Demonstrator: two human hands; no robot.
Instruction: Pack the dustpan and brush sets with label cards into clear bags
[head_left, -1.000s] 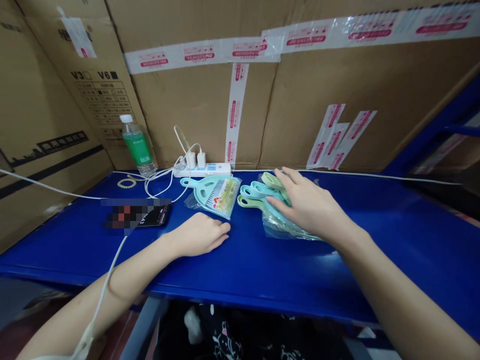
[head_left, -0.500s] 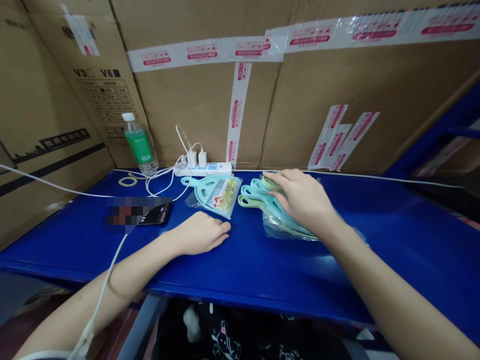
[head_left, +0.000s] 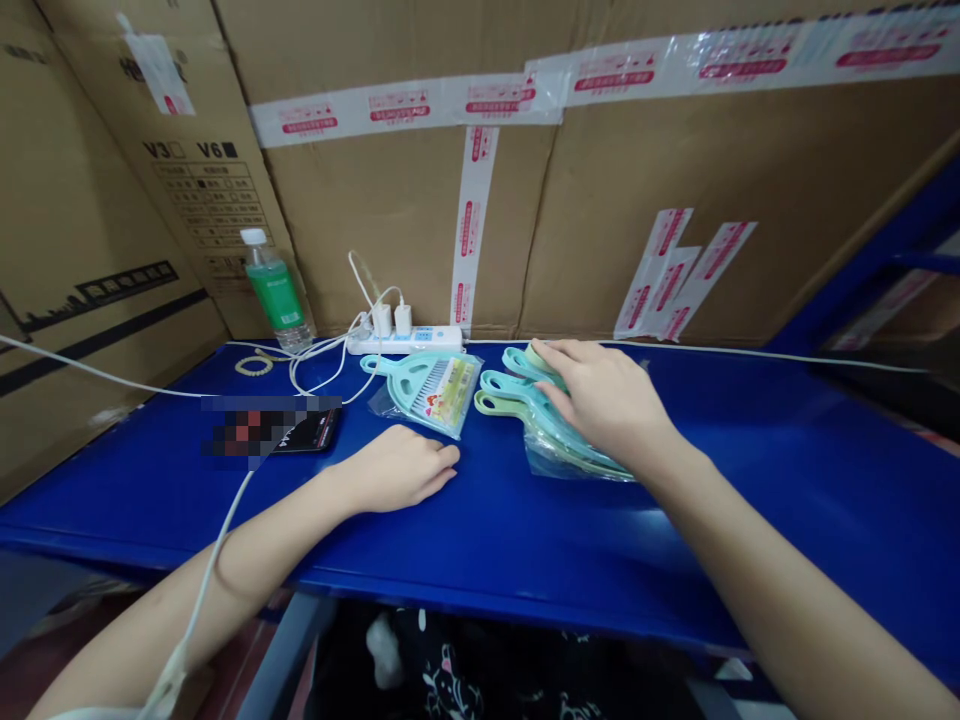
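My right hand (head_left: pixel 611 400) reaches over a stack of plastic-wrapped mini dustpans, thumb and fingers closed on the top light-green dustpan (head_left: pixel 535 356), most of which the hand hides. Blue dustpans (head_left: pixel 510 384) and a light-green dustpan (head_left: pixel 491 403) fan out beneath, handles pointing left. On the table to the left, my left hand (head_left: pixel 401 467) rests curled and closed, with nothing seen in it. Just beyond it lies a separate light-blue dustpan (head_left: pixel 405 385) in clear wrap, with a small brush (head_left: pixel 435 385) and a printed card (head_left: pixel 453 390).
Behind the dustpans, a white power strip (head_left: pixel 409 341) holds chargers and cables. A water bottle (head_left: pixel 277 295), beige ring (head_left: pixel 253 367) and dark phone-like device (head_left: pixel 311 432) stand left on the blue table (head_left: pixel 480 560). Taped cardboard (head_left: pixel 375 210) walls the back. A white cable (head_left: pixel 217 545) crosses my left forearm.
The top light-green dustpan's handle has shifted slightly right under my right fingers, exposing more of the blue handle below. My left hand stays put.
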